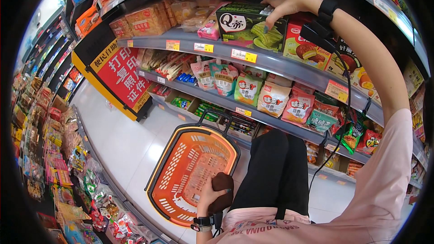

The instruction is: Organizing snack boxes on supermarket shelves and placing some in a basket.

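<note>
One green box (249,26) is being gripped on the upper shelf (181,36) by the right hand (285,7), fingers clamped over its top edge. Just right of that box, one red box (304,47) is standing. Below the shelf, well apart from the box, one orange basket (192,171) is being held by the left hand (212,196), which is closed on a dark brown round thing (223,182) at the basket's rim. Two black handles (217,115) are being left folded at the basket's far end
</note>
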Demonstrator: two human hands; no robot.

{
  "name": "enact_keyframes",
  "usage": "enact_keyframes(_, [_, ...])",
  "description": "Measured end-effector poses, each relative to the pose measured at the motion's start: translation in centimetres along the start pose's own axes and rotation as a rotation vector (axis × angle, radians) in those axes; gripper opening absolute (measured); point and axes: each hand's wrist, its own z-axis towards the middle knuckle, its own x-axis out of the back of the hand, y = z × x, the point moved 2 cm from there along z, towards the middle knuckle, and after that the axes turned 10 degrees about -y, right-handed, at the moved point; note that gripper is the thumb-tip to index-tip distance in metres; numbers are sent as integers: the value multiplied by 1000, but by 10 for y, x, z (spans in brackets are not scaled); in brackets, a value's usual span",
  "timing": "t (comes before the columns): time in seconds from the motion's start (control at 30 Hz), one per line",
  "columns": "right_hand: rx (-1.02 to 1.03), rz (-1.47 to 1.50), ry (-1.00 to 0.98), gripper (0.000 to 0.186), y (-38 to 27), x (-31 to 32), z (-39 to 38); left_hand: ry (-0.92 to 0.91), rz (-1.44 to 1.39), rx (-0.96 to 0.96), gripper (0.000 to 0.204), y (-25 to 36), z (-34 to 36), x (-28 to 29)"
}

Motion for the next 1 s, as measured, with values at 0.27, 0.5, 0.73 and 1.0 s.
enact_keyframes(0.27, [-2,56,-10,109,4,-2,-2,-14,11,-19,67,7,1,0])
enact_keyframes(0.5, [60,22,56,119,-9,-7,-7,4,-1,-10,65,7,-2,0])
enact_keyframes(0.73, [59,78,6,118,0,-3,-4,-25,16,26,66,3,1,-1])
enact_keyframes(1.0, [89,76,120,113,10,6,9,6,34,-10,68,8,-2,4])
